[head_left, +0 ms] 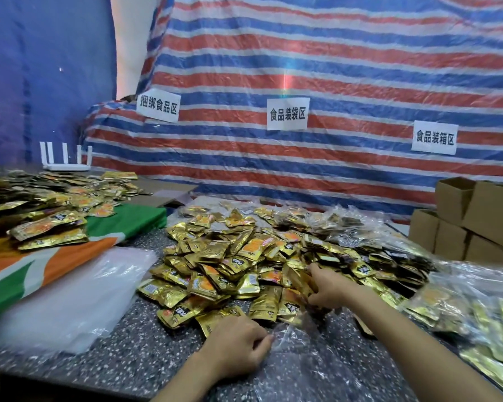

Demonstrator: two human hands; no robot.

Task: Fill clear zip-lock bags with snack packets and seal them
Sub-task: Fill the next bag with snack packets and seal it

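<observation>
The left hand (235, 348) pinches an empty clear bag (291, 340); the right hand (330, 288) holds packets (299, 281) in its grip. Some filled bags (447, 306) lie beside, but a big pile (215, 271) is left.

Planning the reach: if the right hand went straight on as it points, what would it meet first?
The right hand points forward-left into the gold snack packets; its fingers grip some, so more of that heap, probably.
</observation>
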